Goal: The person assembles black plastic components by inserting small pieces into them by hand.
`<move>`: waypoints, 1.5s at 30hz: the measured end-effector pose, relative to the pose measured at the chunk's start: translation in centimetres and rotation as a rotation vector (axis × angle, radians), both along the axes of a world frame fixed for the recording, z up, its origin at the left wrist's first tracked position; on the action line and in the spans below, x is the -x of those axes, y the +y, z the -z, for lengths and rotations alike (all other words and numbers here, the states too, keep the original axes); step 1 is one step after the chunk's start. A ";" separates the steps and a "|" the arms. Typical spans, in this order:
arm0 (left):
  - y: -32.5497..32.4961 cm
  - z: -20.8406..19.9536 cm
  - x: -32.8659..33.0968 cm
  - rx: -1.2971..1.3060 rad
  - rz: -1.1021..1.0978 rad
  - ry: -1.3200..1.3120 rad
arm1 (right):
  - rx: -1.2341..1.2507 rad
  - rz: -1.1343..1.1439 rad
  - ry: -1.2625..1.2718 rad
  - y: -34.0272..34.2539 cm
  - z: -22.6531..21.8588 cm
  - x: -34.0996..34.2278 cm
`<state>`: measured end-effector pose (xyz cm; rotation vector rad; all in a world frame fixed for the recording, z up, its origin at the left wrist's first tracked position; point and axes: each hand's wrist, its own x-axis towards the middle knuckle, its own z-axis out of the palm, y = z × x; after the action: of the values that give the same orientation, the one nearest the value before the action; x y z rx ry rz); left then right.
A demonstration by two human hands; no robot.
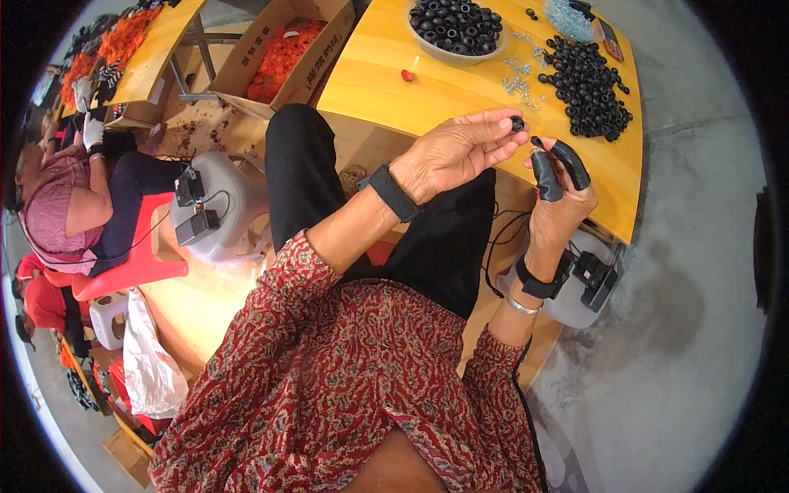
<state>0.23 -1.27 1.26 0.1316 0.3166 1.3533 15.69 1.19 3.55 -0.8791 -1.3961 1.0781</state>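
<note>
My left hand (464,156) is closed in a pinch on a small round black part with a hole in it (517,123), over the table's near edge. Just to its right, my right hand (567,185) wears black covers on its thumb and a finger. Those covered tips pinch a tiny dark piece (536,141), too small to name. The two hands are close but apart. Beyond my right hand lies a heap of similar black parts (588,90). Small silver metal pieces (518,78) are scattered left of the heap.
A clear tub (448,57) of black parts stands on the yellow table (370,70), near a small red object (408,75). At the back right is a clear bluish bag (569,20). A cardboard box (234,78) holds orange material. Other people sit at left.
</note>
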 end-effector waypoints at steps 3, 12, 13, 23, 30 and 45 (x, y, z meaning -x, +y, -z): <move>-0.1 0.0 0.0 -0.002 0.008 0.006 | -0.024 0.018 -0.045 0.2 0.2 0.1; 0.0 0.4 -0.1 -0.028 0.006 0.045 | -0.049 0.003 -0.102 -0.3 0.1 0.4; 0.0 0.5 -0.1 -0.027 0.005 0.045 | -0.059 0.003 -0.114 -0.3 0.1 0.4; -0.3 0.0 -0.3 -0.062 -0.008 0.108 | -0.071 0.012 -0.124 -0.4 0.1 0.3; -0.6 -0.5 -0.6 -0.054 -0.006 0.113 | -0.132 0.014 -0.097 -0.6 0.1 0.1; -1.0 -0.7 -0.9 -0.097 -0.017 0.185 | -0.111 0.000 -0.091 -0.9 0.1 -0.3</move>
<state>1.14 -2.29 1.99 0.3366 0.4077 1.3768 16.02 0.33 3.42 -0.8560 -1.5162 0.9614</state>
